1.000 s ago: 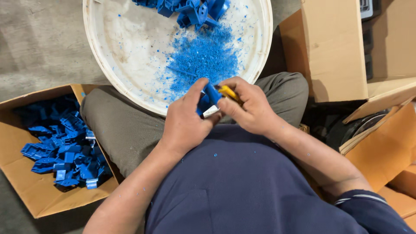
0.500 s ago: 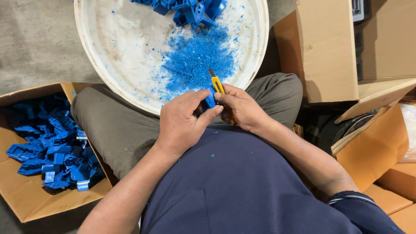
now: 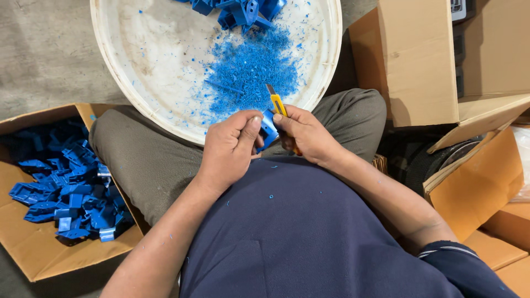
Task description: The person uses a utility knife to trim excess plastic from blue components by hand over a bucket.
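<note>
**Two hands, a blue piece and a little knife**

The person sits on the floor with both hands close together, just over the near edge of a big white tub (image 3: 138,83). The left hand (image 3: 232,146) is closed around a small blue plastic piece (image 3: 269,129), with the thumb pressed on top of it. The right hand (image 3: 306,135) is wrapped tight around a yellow knife (image 3: 277,104). Its blade points up and away, right beside the blue piece. Inside the tub lies a heap of blue shavings (image 3: 248,72), and more blue pieces (image 3: 237,11) sit at the far side. A cardboard box (image 3: 33,248) by the left leg holds many blue parts (image 3: 66,193). More brown boxes (image 3: 419,60) stand on the right.
</note>
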